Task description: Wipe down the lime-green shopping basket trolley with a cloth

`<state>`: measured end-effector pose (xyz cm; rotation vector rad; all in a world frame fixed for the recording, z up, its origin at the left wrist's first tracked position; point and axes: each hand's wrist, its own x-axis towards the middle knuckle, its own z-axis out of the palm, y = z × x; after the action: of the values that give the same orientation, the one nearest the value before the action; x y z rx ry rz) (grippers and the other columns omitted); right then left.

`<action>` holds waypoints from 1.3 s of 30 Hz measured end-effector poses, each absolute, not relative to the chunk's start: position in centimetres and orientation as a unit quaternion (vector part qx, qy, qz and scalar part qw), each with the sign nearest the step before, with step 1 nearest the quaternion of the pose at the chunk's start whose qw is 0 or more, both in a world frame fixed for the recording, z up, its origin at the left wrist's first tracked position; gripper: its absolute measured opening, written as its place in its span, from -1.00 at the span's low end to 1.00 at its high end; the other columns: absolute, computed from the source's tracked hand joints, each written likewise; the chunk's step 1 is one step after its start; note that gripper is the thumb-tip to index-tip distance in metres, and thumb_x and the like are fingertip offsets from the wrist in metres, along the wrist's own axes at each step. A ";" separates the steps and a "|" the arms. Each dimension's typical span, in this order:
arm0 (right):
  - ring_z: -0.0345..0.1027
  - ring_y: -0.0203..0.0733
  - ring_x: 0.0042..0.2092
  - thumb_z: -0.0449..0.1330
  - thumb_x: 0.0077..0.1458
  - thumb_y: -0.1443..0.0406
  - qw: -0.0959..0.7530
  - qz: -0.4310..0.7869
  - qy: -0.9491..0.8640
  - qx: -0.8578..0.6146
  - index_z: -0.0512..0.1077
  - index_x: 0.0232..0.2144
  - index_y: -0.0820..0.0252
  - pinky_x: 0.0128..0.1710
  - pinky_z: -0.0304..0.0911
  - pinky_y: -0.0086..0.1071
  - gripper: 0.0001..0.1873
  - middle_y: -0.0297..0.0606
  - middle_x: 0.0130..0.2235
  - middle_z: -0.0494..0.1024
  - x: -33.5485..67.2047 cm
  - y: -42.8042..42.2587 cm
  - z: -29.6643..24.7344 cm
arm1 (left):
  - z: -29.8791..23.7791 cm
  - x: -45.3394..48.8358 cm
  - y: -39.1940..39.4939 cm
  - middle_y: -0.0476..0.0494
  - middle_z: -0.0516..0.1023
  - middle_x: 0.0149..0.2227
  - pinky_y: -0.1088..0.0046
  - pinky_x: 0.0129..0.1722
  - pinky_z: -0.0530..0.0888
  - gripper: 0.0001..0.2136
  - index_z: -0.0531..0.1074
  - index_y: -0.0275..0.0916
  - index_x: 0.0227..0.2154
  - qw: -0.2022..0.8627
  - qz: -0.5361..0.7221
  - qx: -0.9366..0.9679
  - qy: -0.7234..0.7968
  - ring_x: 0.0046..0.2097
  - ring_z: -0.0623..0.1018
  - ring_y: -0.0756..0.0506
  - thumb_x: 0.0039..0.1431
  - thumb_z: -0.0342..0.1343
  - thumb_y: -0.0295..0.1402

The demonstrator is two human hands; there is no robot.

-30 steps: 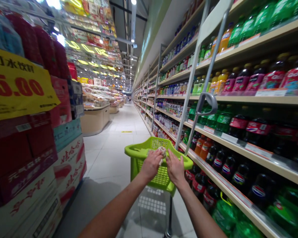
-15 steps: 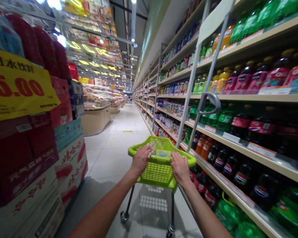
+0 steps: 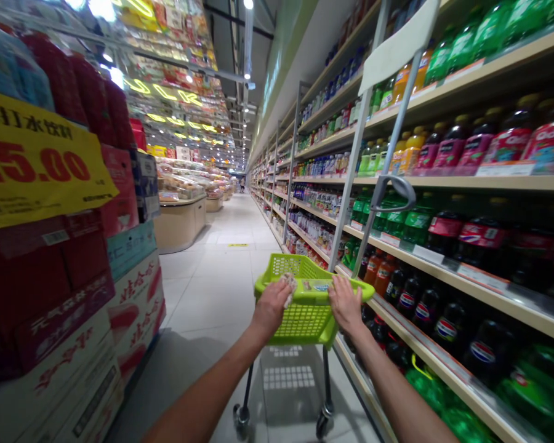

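Observation:
A lime-green basket trolley (image 3: 305,317) on wheels stands in the aisle in front of me. My left hand (image 3: 271,304) grips the near rim on the left side, with a crumpled whitish wad (image 3: 288,286) pinched between the fingers and the rim. My right hand (image 3: 345,303) is closed over the near rim on the right side. A label sticker (image 3: 314,285) sits on the rim between my hands. What lies inside the basket is hidden.
Long shelves of soft-drink bottles (image 3: 466,234) run along the right, close to the trolley. Stacked red and white cartons (image 3: 74,295) with a yellow price sign (image 3: 32,163) stand on the left. The tiled aisle floor (image 3: 221,264) runs ahead towards counters (image 3: 180,218).
My hands, together at the rim a second ago, have spread apart to either side of it. The trolley has rolled forward and slightly right, and its wheels now show.

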<state>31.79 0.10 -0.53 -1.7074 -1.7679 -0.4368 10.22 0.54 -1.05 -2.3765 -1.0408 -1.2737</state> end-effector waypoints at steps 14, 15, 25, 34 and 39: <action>-0.07 -0.01 0.17 -0.21 0.18 0.21 0.341 -0.154 -0.706 -0.602 0.30 -0.03 0.20 0.08 -0.25 0.14 -0.56 -0.17 0.07 0.29 29.8 -1.6 -0.5 | 0.4 11.1 -0.4 -0.16 0.51 -0.24 0.30 -0.12 0.40 -0.82 0.40 -0.27 -0.29 -0.074 -0.480 -0.798 -0.357 -0.18 0.46 -0.09 0.11 -0.07 -0.42; -0.10 0.02 0.18 -0.22 0.18 0.20 0.345 -0.154 -0.704 -0.601 0.30 -0.03 0.21 0.07 -0.25 0.16 -0.55 -0.16 0.07 0.27 29.7 -1.8 -0.6 | 0.3 11.6 -0.9 -0.16 0.50 -0.25 0.29 -0.12 0.40 -0.82 0.40 -0.27 -0.29 -0.062 -0.480 -0.805 -0.344 -0.18 0.46 -0.09 0.11 -0.08 -0.41; -0.07 -0.02 0.18 -0.23 0.16 0.20 0.388 -0.147 -0.702 -0.579 0.37 -0.10 0.17 0.09 -0.28 0.14 -0.55 -0.19 0.04 0.32 35.1 -3.4 -1.5 | -1.6 13.6 -2.7 -0.21 0.45 -0.08 0.22 0.04 0.29 -0.72 0.34 -0.29 -0.12 -0.064 -0.470 -0.853 -0.220 0.00 0.39 -0.10 0.11 -0.11 -0.43; 0.12 -0.06 0.08 -0.21 0.14 0.20 0.449 -0.141 -0.679 -0.563 0.41 -0.15 0.21 0.10 -0.14 0.01 -0.55 -0.14 -0.01 0.37 34.2 -5.3 -1.6 | -2.4 17.1 -3.0 -0.22 0.43 -0.05 0.22 0.07 0.26 -0.72 0.34 -0.27 -0.11 -0.087 -0.498 -0.830 -0.237 0.05 0.35 -0.08 0.14 -0.13 -0.44; 0.12 -0.10 0.08 -0.20 0.15 0.21 0.441 -0.158 -0.670 -0.576 0.41 -0.17 0.20 0.10 -0.10 -0.05 -0.57 -0.16 0.00 0.37 35.5 -6.7 -1.4 | -3.6 17.0 -2.1 -0.22 0.40 -0.02 0.15 0.08 0.24 -0.67 0.32 -0.24 -0.07 -0.066 -0.469 -0.840 -0.263 0.06 0.34 -0.11 0.08 -0.10 -0.50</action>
<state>35.45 -6.72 -1.42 -1.4294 -1.6642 -0.3929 17.04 -2.12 -3.57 -2.7571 -0.8644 -1.5403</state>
